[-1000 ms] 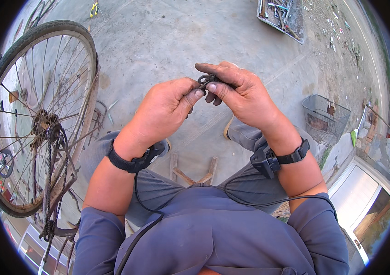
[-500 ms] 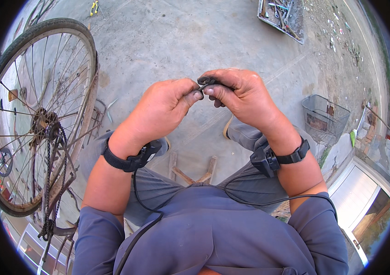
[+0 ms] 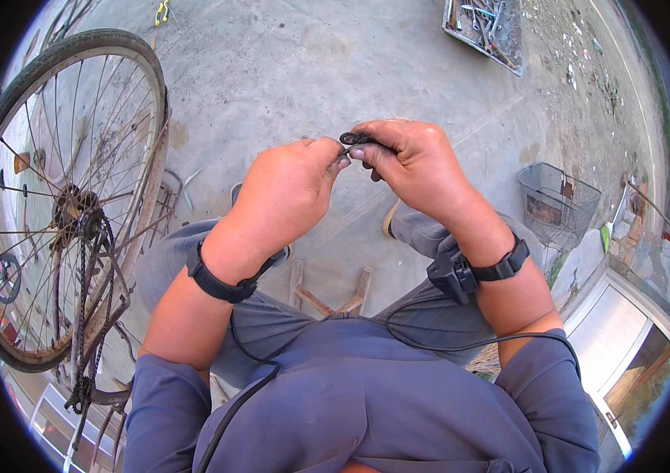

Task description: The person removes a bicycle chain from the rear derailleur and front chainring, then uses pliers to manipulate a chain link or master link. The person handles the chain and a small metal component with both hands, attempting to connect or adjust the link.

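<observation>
In front of my chest, my left hand (image 3: 292, 189) pinches a small black looped piece (image 3: 353, 139) between thumb and fingertips, with its back turned up. My right hand (image 3: 414, 165) grips the same piece from the other side, thumb below the loop and index finger curled over it. The piece is dark and greasy-looking; whether it is chain, cord or rubber I cannot tell, and the fingers cover part of it. Both wrists wear black straps with cables running from them.
At my left stands an upturned bicycle with a large wheel (image 3: 12, 102) and chain. A metal tool tray (image 3: 515, 63) lies ahead right, yellow-handled pliers (image 3: 163, 12) ahead left. A wire basket (image 3: 557, 203) sits at my right near a white door (image 3: 611, 339); a wooden stool (image 3: 311, 303) is below me.
My left wrist has rolled slightly inward and shows more of its back. My right index finger has curled down over the black piece, which both hands still hold.
</observation>
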`<state>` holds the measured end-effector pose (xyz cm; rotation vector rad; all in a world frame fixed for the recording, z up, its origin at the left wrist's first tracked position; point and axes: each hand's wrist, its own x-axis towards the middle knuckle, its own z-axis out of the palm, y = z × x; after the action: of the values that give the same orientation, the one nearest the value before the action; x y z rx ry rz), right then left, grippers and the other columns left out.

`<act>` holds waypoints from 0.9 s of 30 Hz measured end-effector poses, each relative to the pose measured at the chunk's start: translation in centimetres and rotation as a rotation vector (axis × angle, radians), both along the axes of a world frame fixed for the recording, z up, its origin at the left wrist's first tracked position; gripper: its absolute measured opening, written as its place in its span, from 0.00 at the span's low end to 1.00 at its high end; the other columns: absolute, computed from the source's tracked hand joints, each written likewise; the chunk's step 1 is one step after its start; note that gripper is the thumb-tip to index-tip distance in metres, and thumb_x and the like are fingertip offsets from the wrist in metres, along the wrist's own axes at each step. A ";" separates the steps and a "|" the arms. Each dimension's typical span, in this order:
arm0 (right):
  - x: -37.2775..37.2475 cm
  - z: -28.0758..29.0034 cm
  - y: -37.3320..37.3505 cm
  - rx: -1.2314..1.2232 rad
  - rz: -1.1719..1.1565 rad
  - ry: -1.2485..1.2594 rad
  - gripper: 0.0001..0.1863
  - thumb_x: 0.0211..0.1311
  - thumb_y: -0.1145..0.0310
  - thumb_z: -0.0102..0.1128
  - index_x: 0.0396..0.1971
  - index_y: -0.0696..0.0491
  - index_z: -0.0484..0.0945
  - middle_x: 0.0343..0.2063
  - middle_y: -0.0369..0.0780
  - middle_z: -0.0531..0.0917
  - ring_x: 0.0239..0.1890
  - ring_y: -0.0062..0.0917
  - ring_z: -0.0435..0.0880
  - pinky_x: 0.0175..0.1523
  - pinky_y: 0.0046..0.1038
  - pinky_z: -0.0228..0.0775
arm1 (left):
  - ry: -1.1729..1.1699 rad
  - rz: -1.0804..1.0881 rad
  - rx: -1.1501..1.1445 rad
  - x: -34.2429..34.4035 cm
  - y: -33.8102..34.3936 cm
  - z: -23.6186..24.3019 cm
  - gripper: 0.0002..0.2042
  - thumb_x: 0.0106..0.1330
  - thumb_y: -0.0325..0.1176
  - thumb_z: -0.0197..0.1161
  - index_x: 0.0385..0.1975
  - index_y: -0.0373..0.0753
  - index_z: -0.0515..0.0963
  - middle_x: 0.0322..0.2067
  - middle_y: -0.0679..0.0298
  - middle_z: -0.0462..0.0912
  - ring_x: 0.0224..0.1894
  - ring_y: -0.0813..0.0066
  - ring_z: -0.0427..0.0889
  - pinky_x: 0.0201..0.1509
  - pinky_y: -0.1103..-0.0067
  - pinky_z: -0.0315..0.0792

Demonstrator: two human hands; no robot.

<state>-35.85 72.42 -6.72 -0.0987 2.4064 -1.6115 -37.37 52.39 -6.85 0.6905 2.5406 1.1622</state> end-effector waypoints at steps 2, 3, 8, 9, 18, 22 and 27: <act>-0.3 0.2 0.2 -0.076 0.000 -0.101 0.11 0.63 0.76 0.64 0.45 0.58 0.84 0.28 0.41 0.85 0.28 0.22 0.83 0.35 0.26 0.76 | -0.193 0.008 0.067 -0.4 -0.2 0.3 0.09 0.70 0.33 0.62 0.33 0.33 0.78 0.26 0.49 0.80 0.28 0.48 0.77 0.31 0.63 0.70; -0.5 0.3 0.4 -0.110 0.011 -0.126 0.12 0.64 0.76 0.63 0.46 0.58 0.84 0.29 0.40 0.85 0.28 0.21 0.83 0.35 0.25 0.76 | -0.306 0.010 0.090 -0.6 -0.4 0.4 0.09 0.71 0.33 0.61 0.33 0.33 0.78 0.25 0.50 0.80 0.27 0.48 0.77 0.31 0.63 0.70; -0.7 0.9 1.2 -0.226 0.122 -0.157 0.14 0.68 0.80 0.59 0.51 0.58 0.83 0.33 0.36 0.84 0.31 0.17 0.83 0.37 0.23 0.77 | -0.512 -0.063 0.193 -1.7 -0.9 1.2 0.10 0.72 0.32 0.59 0.31 0.32 0.77 0.20 0.58 0.76 0.23 0.66 0.72 0.29 0.69 0.68; -0.7 1.0 1.4 -0.242 0.127 -0.155 0.14 0.68 0.80 0.59 0.52 0.57 0.83 0.33 0.36 0.84 0.31 0.17 0.82 0.37 0.23 0.77 | -0.585 -0.063 0.199 -1.7 -1.0 1.4 0.10 0.72 0.32 0.59 0.31 0.32 0.77 0.19 0.59 0.74 0.22 0.70 0.71 0.29 0.71 0.68; -1.0 0.7 2.0 -0.072 0.245 -0.047 0.13 0.68 0.80 0.58 0.51 0.58 0.83 0.32 0.37 0.83 0.31 0.17 0.83 0.37 0.23 0.77 | -0.223 -0.112 0.139 -1.1 -0.8 0.5 0.09 0.73 0.30 0.58 0.31 0.32 0.76 0.19 0.62 0.73 0.22 0.74 0.69 0.28 0.73 0.67; -1.0 0.6 1.9 -0.069 0.226 -0.055 0.13 0.66 0.78 0.61 0.49 0.56 0.84 0.28 0.38 0.84 0.28 0.20 0.83 0.34 0.25 0.76 | -0.451 -0.074 0.223 -1.2 -0.8 0.7 0.09 0.73 0.30 0.58 0.31 0.32 0.77 0.19 0.64 0.72 0.22 0.77 0.69 0.28 0.74 0.67; -0.8 0.5 1.4 -0.328 0.116 -0.285 0.12 0.68 0.77 0.59 0.48 0.57 0.85 0.28 0.35 0.84 0.28 0.17 0.82 0.35 0.23 0.77 | -0.776 0.017 0.282 -1.5 -1.1 1.5 0.09 0.73 0.30 0.59 0.30 0.32 0.77 0.19 0.67 0.70 0.23 0.81 0.68 0.27 0.76 0.65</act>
<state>-36.63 73.82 -6.24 -0.0604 1.8804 -1.8137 -38.86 51.29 -5.39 0.1948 1.7565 1.4511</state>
